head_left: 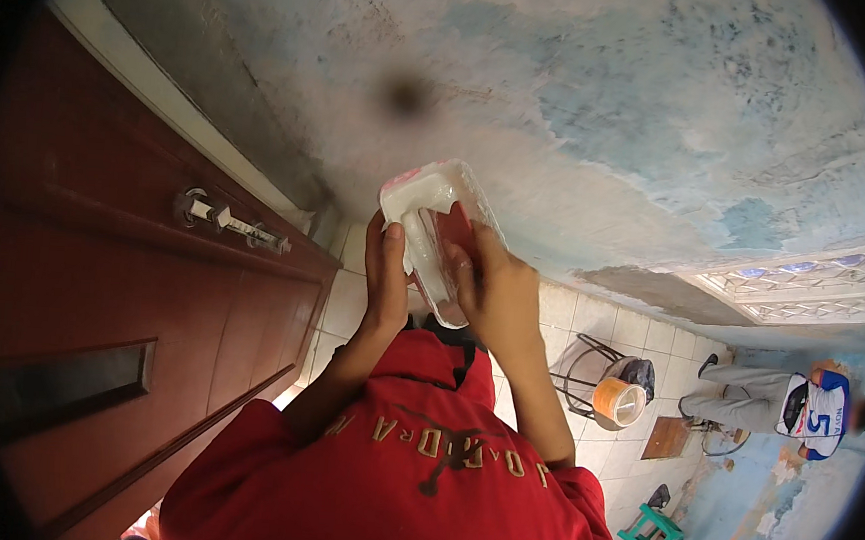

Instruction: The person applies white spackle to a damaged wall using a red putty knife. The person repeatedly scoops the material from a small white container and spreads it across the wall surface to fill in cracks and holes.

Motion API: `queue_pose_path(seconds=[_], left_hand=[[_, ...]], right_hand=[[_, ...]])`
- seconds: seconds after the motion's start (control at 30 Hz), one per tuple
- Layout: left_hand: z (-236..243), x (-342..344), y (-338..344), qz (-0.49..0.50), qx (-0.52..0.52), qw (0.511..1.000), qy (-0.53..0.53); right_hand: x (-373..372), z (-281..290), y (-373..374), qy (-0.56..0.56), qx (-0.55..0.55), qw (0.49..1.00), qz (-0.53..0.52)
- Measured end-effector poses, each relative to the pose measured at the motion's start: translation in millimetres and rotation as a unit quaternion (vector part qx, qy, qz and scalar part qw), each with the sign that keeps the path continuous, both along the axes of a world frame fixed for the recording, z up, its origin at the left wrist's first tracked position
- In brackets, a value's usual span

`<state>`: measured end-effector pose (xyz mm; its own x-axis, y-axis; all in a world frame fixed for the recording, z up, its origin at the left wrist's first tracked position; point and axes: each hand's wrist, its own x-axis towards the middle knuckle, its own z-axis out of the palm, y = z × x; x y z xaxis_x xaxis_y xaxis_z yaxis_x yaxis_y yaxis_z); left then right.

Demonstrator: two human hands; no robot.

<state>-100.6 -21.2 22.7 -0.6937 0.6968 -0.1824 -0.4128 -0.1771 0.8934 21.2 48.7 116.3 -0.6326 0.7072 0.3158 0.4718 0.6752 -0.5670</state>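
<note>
A rectangular white tray (395, 199) with smeared sides is in front of my chest, close to the wall. White paste, like wall putty, coats its inside. My left hand (385, 282) grips the tray by its left side, thumb near the rim and fingers along the wall of it. In my right hand (503, 293) is a red putty spreader (458, 226), its blade dipping into the tray against the paste. Part of the spreader is hidden behind my right fingers.
Ahead stands a patchy blue and grey wall (604, 111) with a vent grille (791, 283). On my left is a brown door (171, 282) with a metal handle (230, 220). To the right are an orange bucket (618, 402), a green stool (650, 531) and another person (812, 415).
</note>
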Motion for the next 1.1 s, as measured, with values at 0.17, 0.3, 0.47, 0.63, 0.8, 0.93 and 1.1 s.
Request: queue_pose_path(seconds=[0.17, 0.3, 0.47, 0.63, 0.8, 0.93, 1.1], left_hand=[[1.6, 0.3, -2.6, -0.038, 0.004, 0.999, 0.01], [3.4, 1.0, -2.7, -0.044, -0.014, 0.999, -0.007], [-8.4, 1.8, -5.1, -0.037, -0.034, 0.998, -0.025], [-6.5, 5.3, -3.3, -0.035, -0.005, 0.999, -0.022], [-20.6, 6.4, -6.0, -0.016, -0.004, 1.0, -0.006], [-0.6, 13.2, -4.3, -0.039, 0.015, 0.999, 0.033], [-3.5, 9.8, -4.7, -0.025, 0.027, 0.995, 0.093]], right_hand=[[-1.3, 7.9, 5.3, 0.036, 0.012, 0.999, -0.016], [-1.3, 3.1, 2.6, -0.003, -0.004, 0.999, 0.051], [-4.1, -10.3, 4.2, -0.047, -0.027, 0.996, 0.067], [-4.5, -19.0, 7.1, -0.017, 0.004, 0.998, 0.061], [0.0, -5.7, 24.6, -0.052, 0.088, 0.995, 0.016], [-3.4, -16.7, 25.2, -0.129, 0.126, 0.984, 0.003], [-8.7, -13.7, 25.1, -0.071, 0.087, 0.993, 0.043]])
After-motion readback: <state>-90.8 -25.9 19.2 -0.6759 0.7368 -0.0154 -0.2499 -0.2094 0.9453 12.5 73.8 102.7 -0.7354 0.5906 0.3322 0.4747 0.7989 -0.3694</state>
